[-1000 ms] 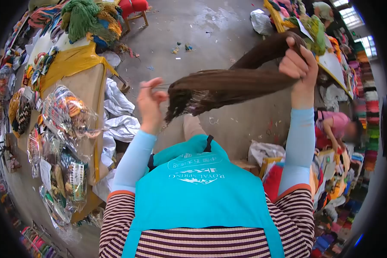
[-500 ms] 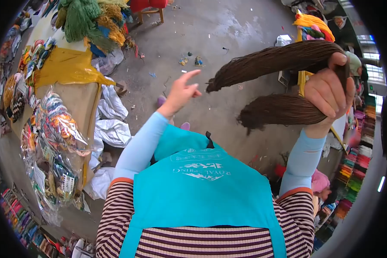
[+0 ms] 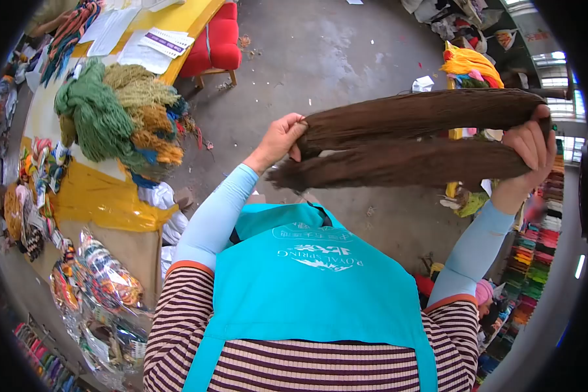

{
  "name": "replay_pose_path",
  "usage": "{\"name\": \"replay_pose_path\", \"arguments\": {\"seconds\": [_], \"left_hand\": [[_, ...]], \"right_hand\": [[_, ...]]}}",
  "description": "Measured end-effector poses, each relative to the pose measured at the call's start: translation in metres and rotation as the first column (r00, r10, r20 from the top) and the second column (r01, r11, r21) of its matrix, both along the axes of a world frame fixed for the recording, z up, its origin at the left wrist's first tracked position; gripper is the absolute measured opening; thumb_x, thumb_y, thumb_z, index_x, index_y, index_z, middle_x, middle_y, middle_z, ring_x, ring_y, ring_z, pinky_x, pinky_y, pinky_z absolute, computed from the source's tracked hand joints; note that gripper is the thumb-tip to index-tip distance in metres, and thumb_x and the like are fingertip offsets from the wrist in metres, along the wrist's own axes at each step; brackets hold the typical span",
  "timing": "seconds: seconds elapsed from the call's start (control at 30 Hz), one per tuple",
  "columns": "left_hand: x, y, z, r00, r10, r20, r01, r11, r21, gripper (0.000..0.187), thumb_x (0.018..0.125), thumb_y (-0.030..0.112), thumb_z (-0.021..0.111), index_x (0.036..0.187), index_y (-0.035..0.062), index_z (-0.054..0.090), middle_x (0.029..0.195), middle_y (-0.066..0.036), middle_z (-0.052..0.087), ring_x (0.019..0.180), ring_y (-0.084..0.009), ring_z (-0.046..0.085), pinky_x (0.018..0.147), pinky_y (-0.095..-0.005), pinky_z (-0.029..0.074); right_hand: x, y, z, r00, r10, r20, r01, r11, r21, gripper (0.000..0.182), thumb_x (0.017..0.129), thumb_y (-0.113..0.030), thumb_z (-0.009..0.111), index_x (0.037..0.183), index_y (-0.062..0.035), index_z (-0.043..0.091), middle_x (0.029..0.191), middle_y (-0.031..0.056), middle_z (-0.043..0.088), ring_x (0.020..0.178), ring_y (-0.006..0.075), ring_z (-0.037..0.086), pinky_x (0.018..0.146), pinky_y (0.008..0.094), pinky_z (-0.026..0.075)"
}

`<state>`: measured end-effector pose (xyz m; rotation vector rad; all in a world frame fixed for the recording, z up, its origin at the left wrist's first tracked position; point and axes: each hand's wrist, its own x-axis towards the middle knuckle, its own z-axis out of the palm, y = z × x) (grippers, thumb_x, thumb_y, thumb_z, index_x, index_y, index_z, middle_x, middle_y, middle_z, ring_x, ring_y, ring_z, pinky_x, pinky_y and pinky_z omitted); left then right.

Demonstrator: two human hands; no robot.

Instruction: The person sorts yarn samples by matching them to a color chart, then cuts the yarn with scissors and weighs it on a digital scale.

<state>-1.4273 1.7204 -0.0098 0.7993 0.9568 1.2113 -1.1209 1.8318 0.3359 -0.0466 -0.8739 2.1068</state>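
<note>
I hold the brown hank [image 3: 411,134] up before my chest, clear of the table [image 3: 98,196], long axis left-right | right hand [image 3: 526,153] fisted on the folded end | left hand [image 3: 282,136] pinching the upper strand's loose end; lower end hangs free just below | bags [image 3: 104,287] at table's near edge hold coloured yarn

The turquoise apron [image 3: 307,287] reads "ROYAL SPRING", seen upside down.

Turquoise apron [image 3: 307,287] with white logo over maroon-striped top — pale blue sleeves [image 3: 212,219], orange-edged.
</note>
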Motion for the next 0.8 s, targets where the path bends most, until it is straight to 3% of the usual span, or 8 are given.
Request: {"name": "replay_pose_path", "arguments": {"seconds": [0.2,0.3,0.5,0.57,0.6,0.67,0.73,0.8], "left_hand": [[-0.079,0.07,0.022,0.952,0.292,0.094,-0.294,0.956,0.004,0.059,0.102,0.053,0.036,0.113,0.0003,0.059,0.083,-0.008,0.064,0.048,-0.0119,0.057,0.044,-0.0225,0.047],[-0.108,0.106,0.028,0.817,0.483,0.314,-0.468,0.875,-0.126,0.056,0.103,0.051,0.036,0.114,0.0015,0.06,0.097,-0.01,0.066,0.056,-0.015,0.062,0.05,-0.0248,0.05],[-0.161,0.182,0.013,0.497,0.861,-0.108,-0.862,0.476,-0.174,0.041,0.103,0.039,0.045,0.095,0.0084,0.07,0.085,-0.003,0.067,0.063,-0.0119,0.056,0.054,-0.0244,0.042],[-0.173,0.205,-0.013,0.169,0.797,-0.58,-0.884,0.382,0.268,0.038,0.101,0.036,0.049,0.094,0.0057,0.071,0.085,-0.006,0.065,0.077,-0.0204,0.059,0.066,-0.0321,0.047],[-0.17,0.208,0.005,-0.138,0.752,-0.645,-0.706,0.382,0.596,0.028,0.097,0.03,0.056,0.093,0.0057,0.071,0.086,-0.01,0.063,0.09,-0.0284,0.058,0.078,-0.0385,0.047],[-0.159,0.218,0.035,-0.218,0.717,-0.662,-0.532,0.481,0.696,0.016,0.093,0.023,0.062,0.091,0.0092,0.071,0.086,-0.01,0.062,0.087,-0.0296,0.059,0.075,-0.0392,0.049],[-0.156,0.23,0.039,0.054,0.741,-0.669,-0.521,0.593,0.614,0.009,0.092,0.017,0.063,0.093,0.0108,0.07,0.083,-0.009,0.06,0.071,-0.027,0.059,0.065,-0.0345,0.049],[-0.166,0.231,0.038,0.254,0.83,-0.496,-0.908,0.382,0.174,0.01,0.092,0.015,0.062,0.095,0.0074,0.068,0.08,-0.012,0.061,0.067,-0.0293,0.059,0.065,-0.0341,0.049]], "right_hand": [[-0.011,0.11,-0.043,0.998,-0.001,0.07,0.008,0.996,-0.091,0.037,0.095,-0.007,0.05,0.128,0.0107,0.047,0.053,-0.0023,0.04,0.044,0.0064,0.039,0.051,0.0206,0.041],[-0.031,0.171,-0.065,0.997,0.074,0.018,-0.071,0.992,-0.107,0.04,0.096,-0.008,0.048,0.131,0.0112,0.046,0.054,-0.0021,0.039,0.045,0.0071,0.038,0.053,0.0217,0.041],[-0.091,0.301,-0.09,0.967,0.225,-0.121,-0.242,0.959,-0.146,0.041,0.093,-0.005,0.05,0.131,0.0112,0.047,0.053,-0.0027,0.038,0.045,0.0064,0.038,0.054,0.0205,0.04],[-0.11,0.333,-0.095,0.96,0.21,-0.184,-0.239,0.959,-0.152,0.041,0.094,-0.005,0.048,0.132,0.0099,0.047,0.054,-0.0029,0.038,0.046,0.006,0.038,0.052,0.0201,0.039],[-0.117,0.35,-0.099,0.947,0.226,-0.229,-0.264,0.953,-0.152,0.041,0.094,-0.005,0.048,0.133,0.0087,0.047,0.054,-0.003,0.038,0.046,0.0059,0.038,0.052,0.02,0.039],[-0.13,0.388,-0.117,0.921,0.377,-0.101,-0.386,0.919,-0.083,0.045,0.097,-0.012,0.043,0.139,0.0023,0.043,0.054,-0.0038,0.035,0.046,0.0049,0.038,0.05,0.0206,0.039],[-0.155,0.392,-0.124,0.883,0.457,0.109,-0.444,0.887,-0.124,0.046,0.096,-0.013,0.044,0.139,0.0021,0.042,0.054,-0.0047,0.035,0.045,0.0042,0.038,0.049,0.0202,0.038],[-0.172,0.407,-0.128,0.874,0.481,-0.061,-0.481,0.844,-0.237,0.045,0.095,-0.013,0.045,0.138,0.0013,0.043,0.054,-0.0045,0.036,0.044,0.004,0.037,0.048,0.021,0.038]]}}
